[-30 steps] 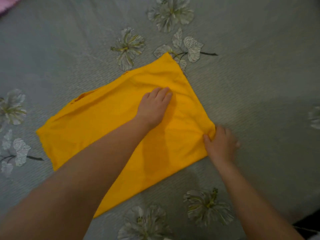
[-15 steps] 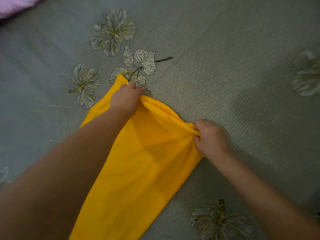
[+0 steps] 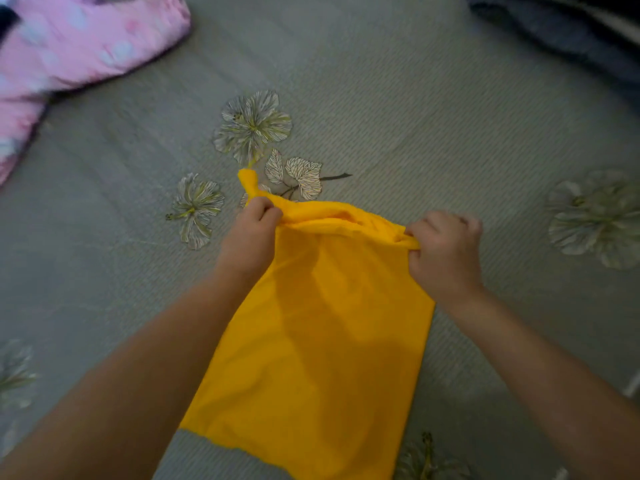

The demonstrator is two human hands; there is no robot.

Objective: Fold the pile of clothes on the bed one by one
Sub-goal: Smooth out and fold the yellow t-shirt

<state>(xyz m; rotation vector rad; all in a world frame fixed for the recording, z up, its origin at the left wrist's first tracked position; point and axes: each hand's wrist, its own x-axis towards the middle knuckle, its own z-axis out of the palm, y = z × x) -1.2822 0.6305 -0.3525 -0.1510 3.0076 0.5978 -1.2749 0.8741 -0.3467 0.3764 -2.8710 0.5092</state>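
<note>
A yellow garment point(image 3: 311, 358) lies partly folded on the grey flowered bedspread point(image 3: 398, 116), its far edge lifted off the bed. My left hand point(image 3: 251, 233) grips the far left corner, and a twisted tip of cloth sticks out beyond the fist. My right hand point(image 3: 446, 251) grips the far right corner. The edge between both fists is bunched and slightly raised. The near end of the garment still rests on the bed between my forearms.
A pink spotted garment point(image 3: 69, 53) lies at the far left of the bed. A dark grey-blue fabric point(image 3: 571, 32) sits at the far right corner. Printed flowers mark the bedspread around the yellow garment.
Earlier my left hand pressed flat on the spread garment. Both hands then took hold of its far edge and have now lifted it higher, and the view has shifted.
</note>
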